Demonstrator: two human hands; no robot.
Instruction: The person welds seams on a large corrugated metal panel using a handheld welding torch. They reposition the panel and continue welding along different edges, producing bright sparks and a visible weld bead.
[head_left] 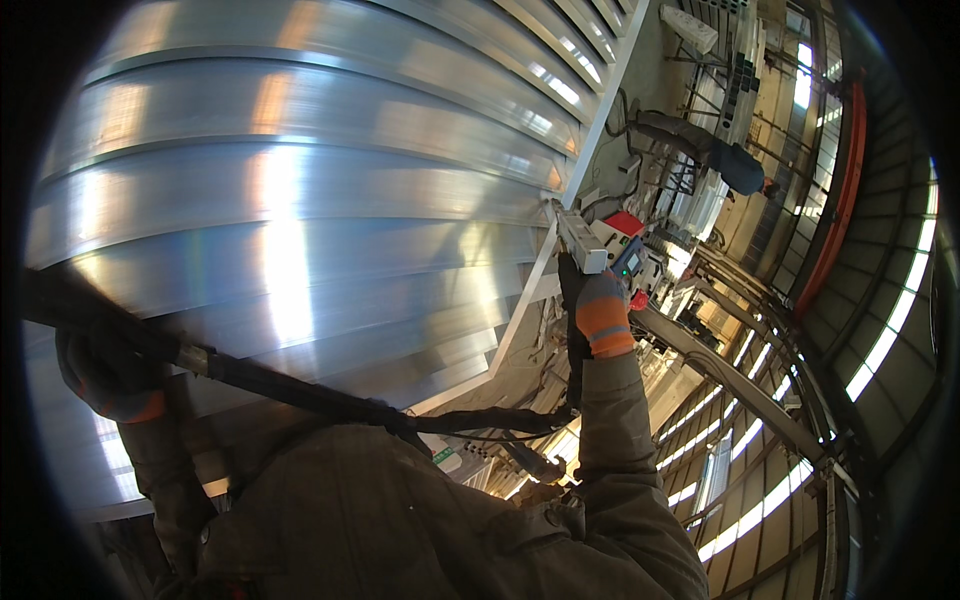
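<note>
A large stack of shiny aluminium profiles [300,200] fills the left and middle of the view. My right hand [604,314], in an orange and black glove, grips the dark handle of a hand tool. The tool's light grey head [580,240] sits at the right edge of the aluminium stack. A black hose [290,390] runs from that tool across my chest to the left. My left hand [108,375], in a dark glove with an orange cuff, is closed around the hose in front of the profiles.
A red and white machine [624,224] with a small screen [631,263] stands just beyond my right hand. Another person in a dark jacket [738,166] bends over farther back. Steel beams [730,380] and bright roof windows [880,345] lie to the right.
</note>
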